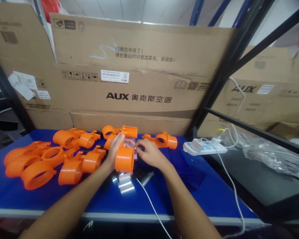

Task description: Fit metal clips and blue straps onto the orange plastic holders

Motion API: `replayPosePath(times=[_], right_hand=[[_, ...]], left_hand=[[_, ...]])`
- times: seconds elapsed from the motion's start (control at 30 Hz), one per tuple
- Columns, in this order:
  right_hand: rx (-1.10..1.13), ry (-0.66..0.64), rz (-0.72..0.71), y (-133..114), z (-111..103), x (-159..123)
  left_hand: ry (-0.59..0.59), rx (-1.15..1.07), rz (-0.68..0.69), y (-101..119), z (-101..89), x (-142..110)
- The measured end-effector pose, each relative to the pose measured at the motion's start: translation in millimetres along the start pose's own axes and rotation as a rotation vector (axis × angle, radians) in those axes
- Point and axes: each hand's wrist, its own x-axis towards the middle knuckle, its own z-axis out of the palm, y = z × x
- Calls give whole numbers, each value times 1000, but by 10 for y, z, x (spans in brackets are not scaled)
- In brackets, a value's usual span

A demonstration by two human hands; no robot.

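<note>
My left hand point(115, 149) is closed around an orange plastic ring-shaped part point(124, 160), held up above the middle of the blue table. Close beside it, my right hand point(149, 151) has its fingers bent and pinched together at the part's right side. Whatever lies between those fingertips is too small to make out. Under the hands are shiny clear plastic pieces point(126, 183) and a white cable point(149, 199). Behind the hands lie another orange part point(129, 131) and, to the right, one more orange part point(164, 140).
Several orange ring parts point(38, 174) cover the left of the blue table point(144, 205). A white power strip point(205, 147) with plugs and cables sits at the right edge. A large cardboard sheet point(139, 76) stands behind, with a black metal frame post point(214, 83) beside it.
</note>
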Motion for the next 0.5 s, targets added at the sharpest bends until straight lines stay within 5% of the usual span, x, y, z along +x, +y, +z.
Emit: replayPosePath(times=[0.07, 0.17, 0.5], right_hand=[[-31, -229, -110, -60, 31, -26], [-26, -403, -201, -151, 110, -64], [-41, -522, -180, -162, 258, -150]], left_hand=[[14, 12, 62, -25, -34, -4], [34, 42, 118, -59, -72, 6], [56, 42, 146, -81, -73, -24]])
